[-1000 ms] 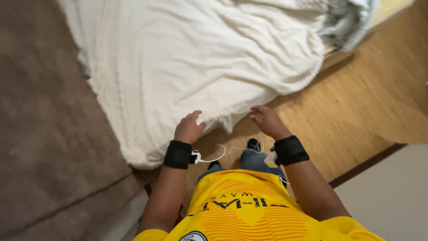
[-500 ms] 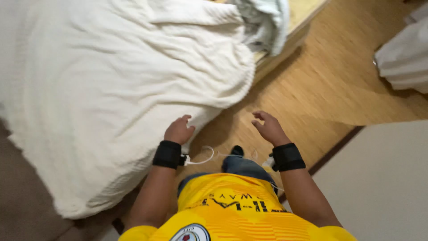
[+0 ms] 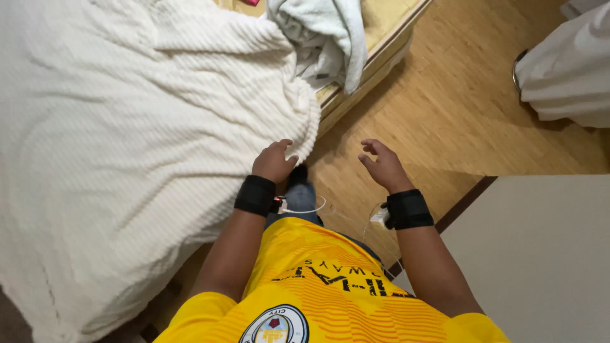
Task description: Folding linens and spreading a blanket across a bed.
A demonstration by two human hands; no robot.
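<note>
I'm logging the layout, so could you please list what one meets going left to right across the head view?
White knitted blanket → left hand → right hand → bare wooden floor → white cloth bundle at the right edge.

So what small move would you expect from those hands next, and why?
Probably the left hand pinches the blanket edge it rests against. Its fingers curl at the white blanket's corner where it hangs off the bed, while the right hand hovers open over the wood floor, holding nothing.

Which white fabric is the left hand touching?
The big ribbed white blanket over the bed; left hand rests at its edge. The bunched towel and white cloth lie apart.
</note>
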